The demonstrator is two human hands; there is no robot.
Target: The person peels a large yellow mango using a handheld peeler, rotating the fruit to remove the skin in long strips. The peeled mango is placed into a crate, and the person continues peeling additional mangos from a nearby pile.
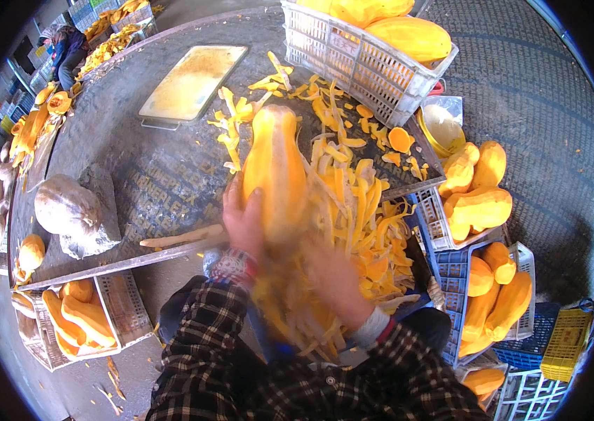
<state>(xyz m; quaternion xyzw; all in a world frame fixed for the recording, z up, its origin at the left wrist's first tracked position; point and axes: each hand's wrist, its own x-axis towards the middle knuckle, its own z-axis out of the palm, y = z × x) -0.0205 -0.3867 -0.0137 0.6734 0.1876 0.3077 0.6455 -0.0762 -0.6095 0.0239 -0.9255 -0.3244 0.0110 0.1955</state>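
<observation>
A large butternut-type squash [275, 173], mostly peeled to orange flesh with a paler strip along its top, lies on the dark worktable before me. My left hand [244, 216] is on its left side, thumb over the top and fingers around it. Near the squash's lower right end, my right hand [336, 279] is blurred by motion; whether it holds a tool cannot be told. Orange and tan peel strips [360, 210] are heaped right of the squash and below it, partly under my right hand.
A crate of squash [349, 58] stands at the table's back right. More squash crates [447, 284] are at the right and lower left [123, 310]. A stained board [192, 84] lies behind, an unpeeled squash [65, 205] at left. Another person [65, 50] is far left.
</observation>
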